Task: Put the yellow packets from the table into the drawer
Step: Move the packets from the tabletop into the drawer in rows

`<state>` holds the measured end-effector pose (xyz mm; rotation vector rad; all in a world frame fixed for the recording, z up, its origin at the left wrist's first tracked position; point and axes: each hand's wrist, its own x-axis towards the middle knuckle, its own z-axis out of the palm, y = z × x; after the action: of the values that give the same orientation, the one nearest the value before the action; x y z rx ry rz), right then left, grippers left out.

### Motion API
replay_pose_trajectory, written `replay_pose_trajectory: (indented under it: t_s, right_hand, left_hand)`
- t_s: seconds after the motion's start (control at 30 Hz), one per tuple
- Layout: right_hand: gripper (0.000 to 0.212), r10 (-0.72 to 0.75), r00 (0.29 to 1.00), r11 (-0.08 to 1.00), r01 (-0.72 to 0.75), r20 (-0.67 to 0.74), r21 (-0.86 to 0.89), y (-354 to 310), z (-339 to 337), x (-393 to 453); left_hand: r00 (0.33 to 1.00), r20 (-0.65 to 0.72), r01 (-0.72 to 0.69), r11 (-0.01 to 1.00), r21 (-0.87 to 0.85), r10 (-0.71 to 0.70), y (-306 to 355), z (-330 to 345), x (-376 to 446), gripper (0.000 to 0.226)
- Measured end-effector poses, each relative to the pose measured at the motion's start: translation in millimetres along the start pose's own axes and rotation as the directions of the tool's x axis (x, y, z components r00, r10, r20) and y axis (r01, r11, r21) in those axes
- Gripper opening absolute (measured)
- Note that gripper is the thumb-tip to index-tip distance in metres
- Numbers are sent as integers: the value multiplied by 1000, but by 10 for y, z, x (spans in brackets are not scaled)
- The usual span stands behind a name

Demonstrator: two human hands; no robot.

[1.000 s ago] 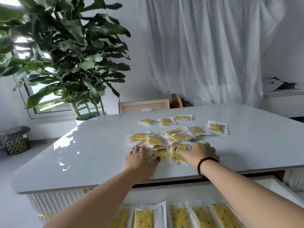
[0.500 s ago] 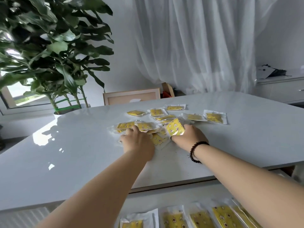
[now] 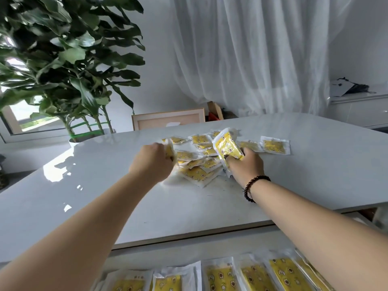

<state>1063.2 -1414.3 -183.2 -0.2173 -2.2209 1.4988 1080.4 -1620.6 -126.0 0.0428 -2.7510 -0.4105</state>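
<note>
Both hands now grasp packets that lay flat on the table (image 3: 315, 164) a second ago. The right hand (image 3: 245, 166), with a dark bead bracelet (image 3: 253, 186) on its wrist, has its fingers curled around a small bunch of yellow packets (image 3: 227, 147), lifted so they stand up off the surface, where half a second ago only one was tipped up. The left hand (image 3: 154, 159) is clenched around at least one packet (image 3: 169, 149), white edge and a bit of yellow showing past the knuckles; how many it holds I cannot tell.

Between the two hands the loose heap (image 3: 197, 169) is bunched closer than before, overlapping, and more packets lie singly beyond it, the farthest one (image 3: 275, 145) off to the right, apart from the rest. Below the near edge of the table the open drawer (image 3: 189, 253) shows a row of stored packets (image 3: 256, 277) lying side by side.

So the gathering has turned into an actual pick-up, and my judgement is that the next move is to bring both handfuls back and down into the drawer. Plenty remains on the table, so the task looks far from finished. The slick wrappers, gripped in a bunch, could slip out on the way
</note>
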Motion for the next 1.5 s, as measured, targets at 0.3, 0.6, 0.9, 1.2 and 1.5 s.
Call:
replay_pose_trajectory:
  t_s: [0.3,0.6,0.9,1.2,1.5]
  right_hand:
    - [39,-181,978,932,137,103,337,-83,60,-97]
    - [28,-277,923,948,216,268,234,-13,151,-47]
    - [61,-155,965,983,131,211,125,31,133,-2]
    - [41,-256,952,961,231,167,151,7,172,-32]
    - [44,-78,993,939,105,-93,328,-68,39,-26]
  left_hand:
    - [952,165,213,170,-962,-259,251,545,-221,10]
    - [975,207,210,24,-977,-85,159,521,-233,25]
    - [993,118,122,260,-958,-30,172,545,-279,25]
    - [995,-49,1,509,-861,-83,172,534,-274,24]
    - [995,-100,-69,780,-623,8,229,533,-261,25]
